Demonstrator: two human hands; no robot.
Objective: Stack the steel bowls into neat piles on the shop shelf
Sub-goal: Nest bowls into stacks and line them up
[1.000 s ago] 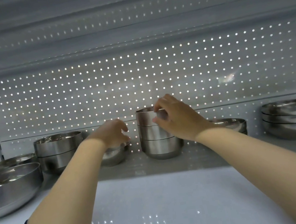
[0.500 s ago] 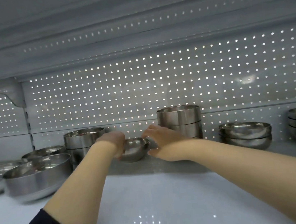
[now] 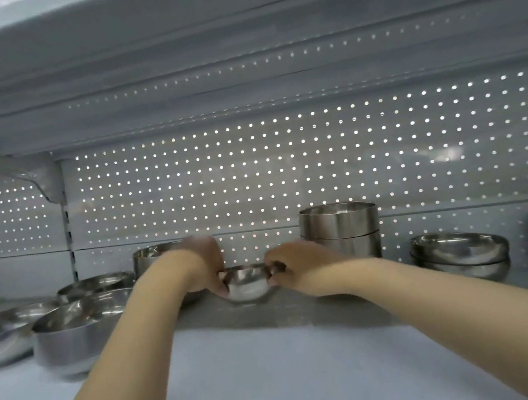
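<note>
My left hand (image 3: 206, 268) and right hand (image 3: 301, 267) both grip the small bowl (image 3: 248, 284), fingers curled on its rim. It sits on the shelf (image 3: 277, 366), just left of the tall stack (image 3: 340, 230).

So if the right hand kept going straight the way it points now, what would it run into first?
The right hand points leftward and already grips the small bowl; pushing on, it would likely drive that bowl into the left hand holding its other side. Depth is hard to judge.

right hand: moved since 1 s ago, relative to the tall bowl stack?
Yes. The right hand left the rim of the tall stack, moving down and left to grip the small bowl.
</note>
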